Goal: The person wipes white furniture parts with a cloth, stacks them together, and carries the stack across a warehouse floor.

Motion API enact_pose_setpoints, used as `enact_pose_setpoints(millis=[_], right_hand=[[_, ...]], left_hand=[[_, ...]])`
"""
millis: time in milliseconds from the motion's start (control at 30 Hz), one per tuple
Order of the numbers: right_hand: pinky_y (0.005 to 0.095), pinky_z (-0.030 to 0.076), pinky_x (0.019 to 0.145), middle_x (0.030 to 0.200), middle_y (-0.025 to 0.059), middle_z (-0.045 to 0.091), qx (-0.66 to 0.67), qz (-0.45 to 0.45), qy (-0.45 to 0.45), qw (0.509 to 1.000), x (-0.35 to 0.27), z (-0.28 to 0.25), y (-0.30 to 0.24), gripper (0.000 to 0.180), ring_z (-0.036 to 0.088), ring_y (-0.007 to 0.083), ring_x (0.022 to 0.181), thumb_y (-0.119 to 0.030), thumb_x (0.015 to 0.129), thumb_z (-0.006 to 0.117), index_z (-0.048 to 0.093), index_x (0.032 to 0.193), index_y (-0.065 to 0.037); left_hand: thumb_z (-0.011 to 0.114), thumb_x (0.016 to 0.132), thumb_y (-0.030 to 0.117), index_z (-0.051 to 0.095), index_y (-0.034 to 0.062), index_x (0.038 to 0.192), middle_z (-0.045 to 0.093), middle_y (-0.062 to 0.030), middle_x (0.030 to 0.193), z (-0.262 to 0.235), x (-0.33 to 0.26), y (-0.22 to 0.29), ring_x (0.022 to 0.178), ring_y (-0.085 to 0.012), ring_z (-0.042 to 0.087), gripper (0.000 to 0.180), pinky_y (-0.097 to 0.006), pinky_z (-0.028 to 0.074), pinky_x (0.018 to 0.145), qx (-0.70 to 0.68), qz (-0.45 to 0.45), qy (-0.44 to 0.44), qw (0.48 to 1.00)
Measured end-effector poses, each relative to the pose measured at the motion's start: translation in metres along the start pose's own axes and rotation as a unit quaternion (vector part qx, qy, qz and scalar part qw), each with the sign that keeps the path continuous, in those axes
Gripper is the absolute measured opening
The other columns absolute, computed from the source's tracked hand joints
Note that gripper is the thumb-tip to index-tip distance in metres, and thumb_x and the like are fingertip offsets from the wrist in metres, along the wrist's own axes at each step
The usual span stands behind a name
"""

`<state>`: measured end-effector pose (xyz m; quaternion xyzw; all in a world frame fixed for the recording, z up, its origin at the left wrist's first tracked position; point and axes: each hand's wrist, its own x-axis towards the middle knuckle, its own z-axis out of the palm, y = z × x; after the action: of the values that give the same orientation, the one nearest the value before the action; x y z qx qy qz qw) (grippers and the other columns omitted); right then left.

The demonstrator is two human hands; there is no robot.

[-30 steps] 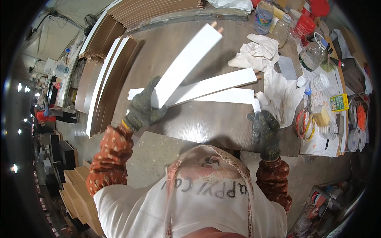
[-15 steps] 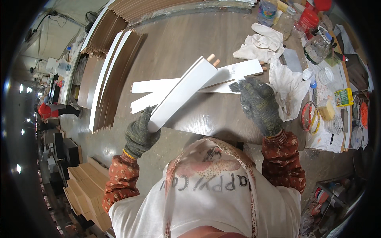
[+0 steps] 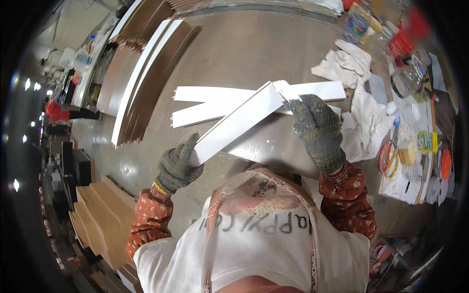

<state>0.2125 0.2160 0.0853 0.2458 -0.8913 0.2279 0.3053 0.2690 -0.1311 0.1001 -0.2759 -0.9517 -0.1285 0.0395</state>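
Note:
My left hand [image 3: 180, 165], in a dark knitted glove, is closed round the near end of a white wooden strip [image 3: 239, 122]. The strip slants up to the right above two more white strips, one of which [image 3: 195, 115] shows on the left. My right hand [image 3: 320, 132], gloved alike, is at the strip's far end. Its fingers pinch a small white piece [image 3: 286, 91], perhaps folded cloth or paper, which lies against that end. The dowels there are hidden now.
Long white-edged strips [image 3: 146, 73] are stacked on the brown table [image 3: 234, 49] at the left. White cloths [image 3: 344, 63], bottles [image 3: 355, 27], tape rolls and a yellow box [image 3: 427, 142] crowd the right side. Cardboard [image 3: 105, 215] is stacked at lower left. A person in red [image 3: 58, 111] is far left.
My right hand has moved inward to the strip's far end, and a white piece now covers the dowels seen earlier. The strip, still in my left hand, has shifted slightly right and down.

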Motion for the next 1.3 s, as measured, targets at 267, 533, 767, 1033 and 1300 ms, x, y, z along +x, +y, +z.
enact_pose_setpoints(millis=[267,533,767,1033,1300], right_hand=[[0.0316,0.051,0.066,0.090,0.0085,0.062,0.217,0.194,-0.018,0.957,0.007,0.017,-0.002,0.025,0.060,0.0210,0.079,-0.002,0.078,0.059,0.058,0.103,-0.004],[0.0313,0.050,0.061,0.087,0.0100,0.061,0.383,0.317,-0.046,0.867,0.009,0.041,-0.005,0.031,0.060,0.0217,0.073,0.001,0.077,0.059,0.057,0.108,-0.001],[0.0186,0.032,0.043,0.071,-0.0012,0.059,0.501,0.448,-0.015,0.741,0.038,0.049,-0.032,0.017,0.042,0.0019,0.051,-0.015,0.092,0.053,0.063,0.094,-0.001],[0.0192,0.028,0.041,0.057,-0.0036,0.046,0.146,-0.028,0.065,0.987,0.033,0.076,-0.010,0.021,0.038,0.0032,0.045,-0.019,0.093,0.050,0.063,0.094,-0.003],[0.0194,0.034,0.045,0.074,0.0018,0.054,0.239,0.117,-0.063,0.962,0.033,0.061,-0.028,0.021,0.043,0.0042,0.053,-0.009,0.093,0.047,0.061,0.099,0.004]], left_hand=[[0.082,0.056,0.022,0.043,0.0020,0.131,0.057,-0.0094,0.100,-0.048,-0.013,-0.036,0.087,-0.0258,0.059,0.086,-0.035,0.048,0.079,-0.425,-0.236,-0.050,0.873],[0.065,0.069,0.024,0.021,-0.0051,0.139,0.054,-0.0275,0.111,-0.052,-0.030,-0.071,0.086,-0.0400,0.061,0.088,-0.048,0.054,0.071,-0.829,-0.294,-0.059,0.473],[0.058,0.082,0.040,0.026,-0.0049,0.137,0.060,-0.0258,0.098,-0.056,-0.018,-0.080,0.077,-0.0352,0.065,0.078,-0.044,0.058,0.057,-0.824,-0.309,-0.032,0.473],[0.049,0.088,0.049,0.035,-0.0015,0.134,0.063,-0.0170,0.085,-0.050,-0.019,-0.090,0.069,-0.0219,0.067,0.070,-0.039,0.058,0.058,-0.796,-0.280,0.002,0.537],[0.049,0.089,0.045,0.044,-0.0007,0.124,0.061,-0.0207,0.090,-0.071,0.018,-0.125,0.076,-0.0291,0.062,0.057,-0.040,0.053,0.068,-0.826,-0.225,0.118,0.503]])
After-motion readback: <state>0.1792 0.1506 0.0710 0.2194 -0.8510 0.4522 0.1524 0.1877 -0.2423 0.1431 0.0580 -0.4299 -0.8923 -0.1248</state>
